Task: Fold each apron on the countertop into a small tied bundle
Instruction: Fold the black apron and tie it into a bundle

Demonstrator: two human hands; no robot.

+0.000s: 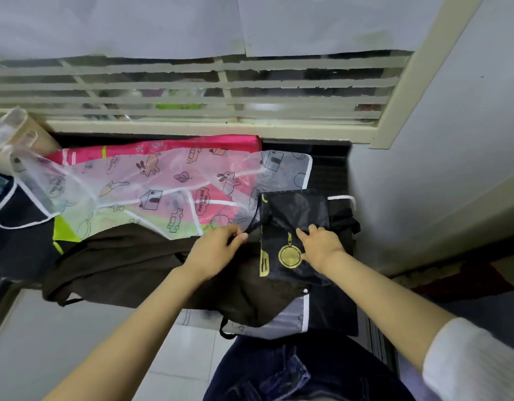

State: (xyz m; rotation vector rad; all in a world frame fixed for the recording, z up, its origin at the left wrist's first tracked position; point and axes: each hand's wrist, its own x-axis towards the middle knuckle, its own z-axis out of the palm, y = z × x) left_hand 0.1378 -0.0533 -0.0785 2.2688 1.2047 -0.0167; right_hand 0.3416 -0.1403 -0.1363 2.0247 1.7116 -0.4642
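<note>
Only the black apron (293,227) was partly folded, not tied: the right hand (322,244) lay flat on it, the left hand (218,247) pinched its black strap (254,227), other aprons waited unfolded.

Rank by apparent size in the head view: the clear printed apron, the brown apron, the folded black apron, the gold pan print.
1. Clear printed apron and brown apron: similar spread, both partly covered, so I won't split them.
2. Folded black apron.
3. Gold pan print, smallest.

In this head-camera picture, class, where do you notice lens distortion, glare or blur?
Head view: the window bars and frame bow from wide-angle distortion; the forearms stretch toward the corners; the translucent apron shows faint sheen; the black apron stays sharp, prints readable.
</note>
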